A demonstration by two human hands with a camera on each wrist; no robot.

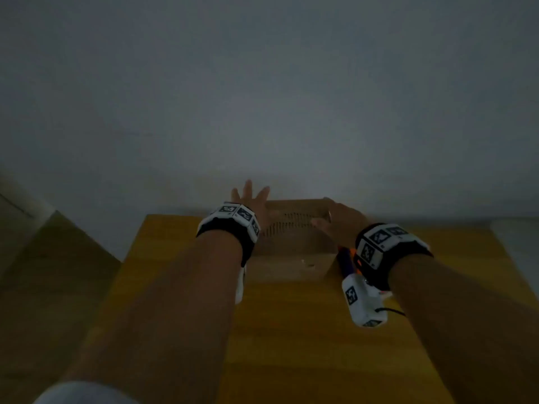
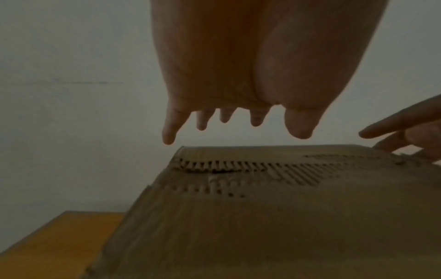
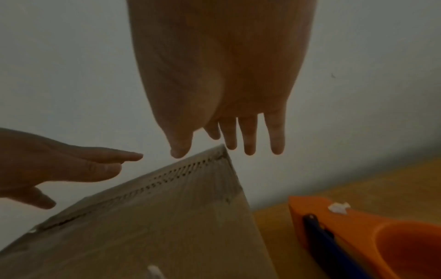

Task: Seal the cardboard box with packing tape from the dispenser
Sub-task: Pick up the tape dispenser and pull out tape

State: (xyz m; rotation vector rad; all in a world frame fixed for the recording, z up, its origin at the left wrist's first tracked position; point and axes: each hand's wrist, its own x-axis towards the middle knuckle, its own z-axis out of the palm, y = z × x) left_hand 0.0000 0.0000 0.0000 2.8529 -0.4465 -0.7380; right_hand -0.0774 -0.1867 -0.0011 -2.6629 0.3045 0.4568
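While both hands are held spread and empty over it, the cardboard box (image 1: 291, 243) is seen on the tabletop (image 1: 306, 330), against the wall. Left hand (image 1: 250, 205) is poised above its far-left corner, right hand (image 1: 338, 223) at its far-right edge. Light, stiff yet crushable board is judged; flaps are best pressed flat beside the seam, which runs left-right. The dispenser (image 3: 358, 236) lies just right of the box.

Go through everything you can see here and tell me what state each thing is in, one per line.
cardboard box: on the table, top flaps down, no tape visible on it
tape dispenser: lying on the table to the right of the box, not held
left hand: open, fingers spread above the box's far edge
right hand: open, holding nothing
table: bearing the box and dispenser
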